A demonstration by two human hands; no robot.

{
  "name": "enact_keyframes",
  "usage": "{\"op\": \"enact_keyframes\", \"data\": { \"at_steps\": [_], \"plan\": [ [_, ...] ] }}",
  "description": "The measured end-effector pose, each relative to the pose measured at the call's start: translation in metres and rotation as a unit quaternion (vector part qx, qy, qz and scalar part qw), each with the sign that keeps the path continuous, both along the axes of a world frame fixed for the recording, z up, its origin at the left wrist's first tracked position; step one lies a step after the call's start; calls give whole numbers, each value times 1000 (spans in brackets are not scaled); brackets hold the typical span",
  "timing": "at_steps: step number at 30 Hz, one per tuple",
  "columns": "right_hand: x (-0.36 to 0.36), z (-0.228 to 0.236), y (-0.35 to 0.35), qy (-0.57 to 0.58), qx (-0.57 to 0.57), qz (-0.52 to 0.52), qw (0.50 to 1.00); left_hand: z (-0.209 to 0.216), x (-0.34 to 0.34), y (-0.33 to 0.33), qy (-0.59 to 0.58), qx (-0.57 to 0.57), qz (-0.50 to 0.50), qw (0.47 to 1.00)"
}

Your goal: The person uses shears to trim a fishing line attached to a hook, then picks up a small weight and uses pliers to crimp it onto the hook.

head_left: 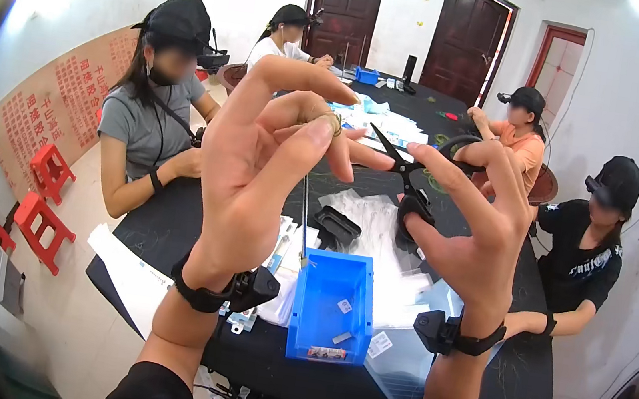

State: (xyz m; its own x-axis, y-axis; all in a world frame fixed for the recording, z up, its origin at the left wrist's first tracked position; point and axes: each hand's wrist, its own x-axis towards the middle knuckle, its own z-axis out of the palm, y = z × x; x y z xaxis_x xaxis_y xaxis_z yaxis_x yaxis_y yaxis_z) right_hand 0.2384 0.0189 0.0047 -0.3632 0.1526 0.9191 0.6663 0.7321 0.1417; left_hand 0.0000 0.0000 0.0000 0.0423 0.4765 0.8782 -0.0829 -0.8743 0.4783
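Observation:
My left hand [249, 150] is raised over the table, with its thumb and fingers closed on a thin yellowish thread [332, 117] that loops about a finger. A pair of black scissors [407, 167] is in my right hand [472, 236], a finger and the thumb through its handles. The scissor blades stand apart, their tips close to my left fingertips. Below both hands sits a blue plastic bin [310, 303] holding a few small items. A thin upright rod [305, 214] rises behind its rear edge; its top is hidden by my left hand.
Around the bin lie clear plastic bags [377, 219], a small black tray [338, 226], white sheets [133, 280] and a blue translucent sheet [400, 384]. Several people sit around the black table [505, 385]. Red stools [45, 228] stand left, a fan [632, 398] right.

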Motion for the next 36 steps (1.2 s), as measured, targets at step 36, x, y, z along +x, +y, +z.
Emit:
{"op": "enact_keyframes", "data": {
  "at_steps": [36],
  "plan": [
    [5,-2,5,6,25,-12,1000,-1,1,1,-60,-119,-39,990]
  ]
}}
